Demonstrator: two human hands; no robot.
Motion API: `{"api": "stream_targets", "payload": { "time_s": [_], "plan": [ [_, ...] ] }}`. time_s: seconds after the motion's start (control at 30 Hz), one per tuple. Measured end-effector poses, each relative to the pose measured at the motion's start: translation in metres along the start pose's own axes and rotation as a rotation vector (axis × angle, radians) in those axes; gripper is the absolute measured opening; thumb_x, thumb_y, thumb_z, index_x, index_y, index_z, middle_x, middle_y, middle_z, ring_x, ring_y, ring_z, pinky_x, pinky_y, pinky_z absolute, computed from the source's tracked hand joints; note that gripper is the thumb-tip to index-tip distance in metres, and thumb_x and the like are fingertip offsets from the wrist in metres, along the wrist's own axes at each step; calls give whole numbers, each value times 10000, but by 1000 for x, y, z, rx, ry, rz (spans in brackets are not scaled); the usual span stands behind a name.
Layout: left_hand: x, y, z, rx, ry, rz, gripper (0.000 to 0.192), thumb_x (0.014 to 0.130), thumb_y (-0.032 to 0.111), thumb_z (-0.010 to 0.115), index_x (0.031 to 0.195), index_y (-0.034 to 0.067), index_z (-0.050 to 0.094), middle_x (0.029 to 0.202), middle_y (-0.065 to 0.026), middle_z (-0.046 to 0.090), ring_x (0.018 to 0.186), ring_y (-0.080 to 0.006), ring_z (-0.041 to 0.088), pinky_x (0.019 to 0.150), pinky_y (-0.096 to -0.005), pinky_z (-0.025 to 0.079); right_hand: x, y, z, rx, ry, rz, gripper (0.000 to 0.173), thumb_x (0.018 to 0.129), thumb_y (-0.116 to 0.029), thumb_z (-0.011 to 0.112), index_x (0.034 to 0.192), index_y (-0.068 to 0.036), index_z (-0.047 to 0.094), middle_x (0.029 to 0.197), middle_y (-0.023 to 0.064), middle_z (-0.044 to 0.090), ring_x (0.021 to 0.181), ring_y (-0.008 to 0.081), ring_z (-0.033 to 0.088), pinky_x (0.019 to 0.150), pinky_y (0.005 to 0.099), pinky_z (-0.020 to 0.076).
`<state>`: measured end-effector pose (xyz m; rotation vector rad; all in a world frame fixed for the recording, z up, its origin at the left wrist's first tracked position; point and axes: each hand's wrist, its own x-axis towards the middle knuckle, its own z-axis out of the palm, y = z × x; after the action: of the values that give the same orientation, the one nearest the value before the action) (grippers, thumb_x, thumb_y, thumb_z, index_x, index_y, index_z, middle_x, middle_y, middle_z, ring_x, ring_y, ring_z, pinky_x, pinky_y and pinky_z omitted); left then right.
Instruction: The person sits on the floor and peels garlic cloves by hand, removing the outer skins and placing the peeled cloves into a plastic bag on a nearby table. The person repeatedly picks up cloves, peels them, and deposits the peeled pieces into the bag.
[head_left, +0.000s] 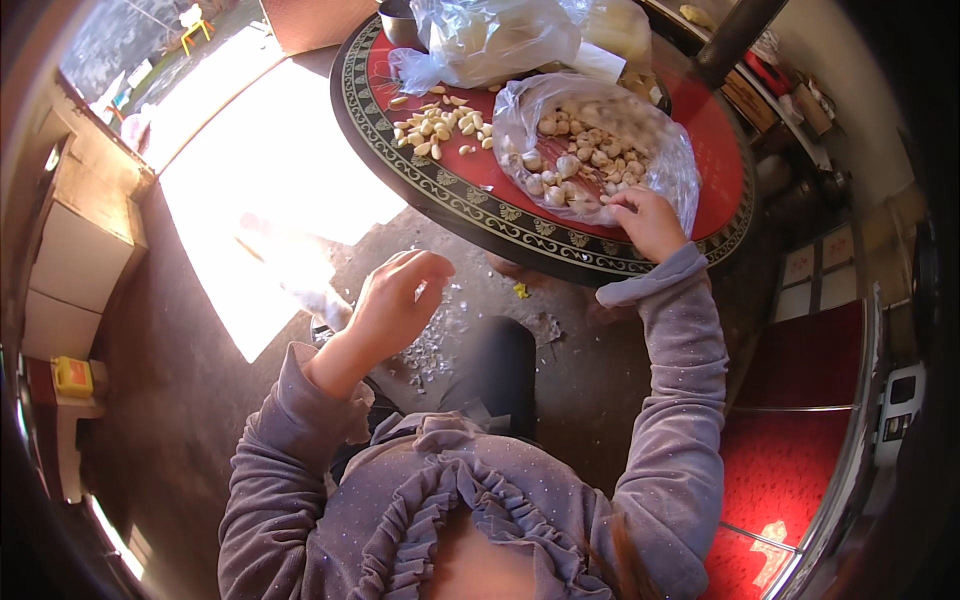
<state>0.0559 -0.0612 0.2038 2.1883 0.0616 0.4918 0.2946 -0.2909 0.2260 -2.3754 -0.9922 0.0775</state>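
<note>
My right hand (651, 223) reaches over the near rim of a clear plastic bag (679, 187) on the round table. Its thumb and forefinger meet a small pale garlic clove (604, 199); whether they grip it is unclear. Unpeeled garlic bulbs (553, 195) and loose cloves (611, 154) lie inside the spread bag. Left of the bag, a loose heap of peeled garlic cloves (435, 124) rests on the tabletop. My left hand (397, 300) hangs in the air short of the table, fingers curled. Nothing shows in it, but the inside of its fingers is hidden.
The red table (480, 169) has a black patterned border. Stuffed plastic bags (495, 41) and a metal bowl (401, 26) stand at its far side. Garlic skins (431, 352) litter the floor below my left hand. A yellow container (73, 376) sits far left.
</note>
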Motion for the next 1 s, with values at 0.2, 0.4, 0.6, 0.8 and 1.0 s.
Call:
{"api": "stream_targets", "payload": {
  "time_s": [0.2, 0.4, 0.6, 0.8, 1.0],
  "plan": [
    [17, 2, 17, 20, -15, 124, 109, 727, 20, 528, 834, 33, 544, 769, -108, 564, 754, -293, 544, 677, -360, 444, 20, 9, -18, 231, 210, 63, 167, 726, -118, 577, 823, 14, 608, 738, 121, 617, 686, 198, 588, 613, 293, 448],
    [75, 30, 38, 198, -91, 347, 320, 712, 43, 570, 1026, 81, 521, 1057, -99, 497, 932, -280, 509, 752, -356, 444, 41, 0, -13, 156, -22, -113, 285, 675, -155, 663, 913, -10, 604, 861, 149, 593, 819, 243, 564, 734, 313, 429],
    [127, 4, 63, 575, -213, 350, 340, 727, 68, 525, 1065, 98, 495, 1073, -78, 446, 872, -281, 535, 694, -381, 471, 0, 7, -6, -238, -29, -200, 241, 665, -171, 669, 877, -67, 620, 866, 111, 584, 859, 288, 527, 787, 364, 398],
    [194, -13, 57, 594, -149, 467, 114, 719, 39, 494, 823, 54, 540, 880, -110, 506, 772, -304, 560, 654, -400, 466, 16, 23, -26, 224, 291, 17, 88, 759, -98, 591, 811, -29, 609, 661, 82, 595, 623, 159, 566, 571, 285, 432],
    [224, 39, 30, 388, 189, 586, 71, 721, 38, 497, 785, 58, 520, 818, -99, 504, 797, -312, 536, 648, -396, 449, 13, -19, -74, 446, 329, 79, 79, 817, -67, 540, 826, 3, 574, 733, 11, 574, 634, 71, 520, 606, 216, 431]
  ]
}}
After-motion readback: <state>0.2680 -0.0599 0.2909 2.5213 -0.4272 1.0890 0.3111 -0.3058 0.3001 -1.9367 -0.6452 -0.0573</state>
